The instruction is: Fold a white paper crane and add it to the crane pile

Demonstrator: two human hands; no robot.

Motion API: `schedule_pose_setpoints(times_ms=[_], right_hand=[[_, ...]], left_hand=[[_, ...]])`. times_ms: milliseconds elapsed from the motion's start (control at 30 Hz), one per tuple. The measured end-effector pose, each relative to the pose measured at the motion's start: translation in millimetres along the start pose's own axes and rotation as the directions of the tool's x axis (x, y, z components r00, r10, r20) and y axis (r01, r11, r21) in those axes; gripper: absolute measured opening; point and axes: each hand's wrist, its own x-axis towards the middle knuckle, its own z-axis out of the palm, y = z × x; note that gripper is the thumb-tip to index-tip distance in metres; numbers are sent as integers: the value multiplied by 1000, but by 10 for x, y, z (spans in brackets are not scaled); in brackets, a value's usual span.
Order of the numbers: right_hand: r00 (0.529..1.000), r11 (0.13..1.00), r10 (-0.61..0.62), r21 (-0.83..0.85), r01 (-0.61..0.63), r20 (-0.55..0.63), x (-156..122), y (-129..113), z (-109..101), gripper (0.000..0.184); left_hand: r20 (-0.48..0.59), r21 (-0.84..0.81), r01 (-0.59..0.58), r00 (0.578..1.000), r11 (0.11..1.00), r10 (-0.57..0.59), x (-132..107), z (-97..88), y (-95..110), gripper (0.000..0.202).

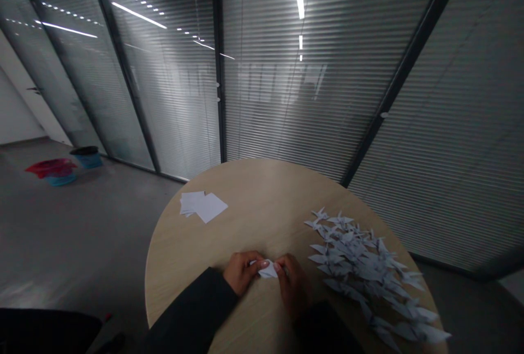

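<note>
My left hand (241,272) and my right hand (292,288) meet above the near part of a round pale wood table (245,195). Between their fingertips they pinch a small folded piece of white paper (268,270), partly hidden by my fingers. To the right of my right hand lies a large heap of folded paper cranes (364,272), close to it but apart. Farther off, beyond my hands, rest loose white paper squares (203,206) in a small stack, with one sheet lying half over it.
Glass partition walls with slatted blinds (286,86) curve behind the table. On the grey floor at the left stand a red-and-blue tub (59,172) and a blue bin with a black liner (87,157). A door stands at the far left.
</note>
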Motion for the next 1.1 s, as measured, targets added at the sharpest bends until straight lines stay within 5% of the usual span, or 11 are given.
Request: schedule_pose_setpoints(times_ms=[433,733,1100], right_hand=[[999,997,30,65,-32,42,40,22,-55,25],[979,969,-205,142,201,18,32,-9,-84,22],[986,980,-163,117,159,28,8,42,-45,24]], left_hand=[[-69,-235,4,997,972,-21,42,23,-37,39],[-95,-245,-37,995,969,14,40,20,-28,33],[-102,-184,-67,994,981,49,18,2,11,30]])
